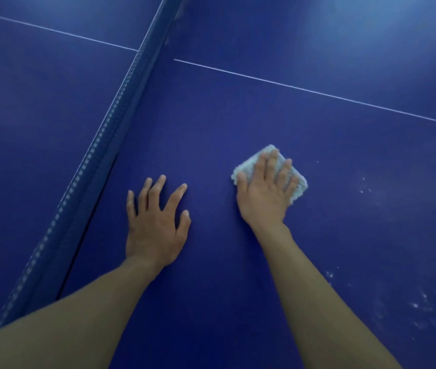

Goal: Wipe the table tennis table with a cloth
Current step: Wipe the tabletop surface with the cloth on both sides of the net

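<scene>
Fingers (271, 166) of right hand (264, 199) cover cloth (246, 167) | table (238, 115) edges cropped

Blue table (238, 115), white line (318, 91) across, net (99, 161) running diagonal at left. Pale cloth (250, 165) flat on surface, right grip (264, 193) pressing on top. Left grip (155, 222) spread flat near it. White specks (421, 302) scattered at right.

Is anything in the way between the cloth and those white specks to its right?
Nothing visible. Only bare blue table lies between the cloth and the specks; the left hand rests on its other side.
</scene>
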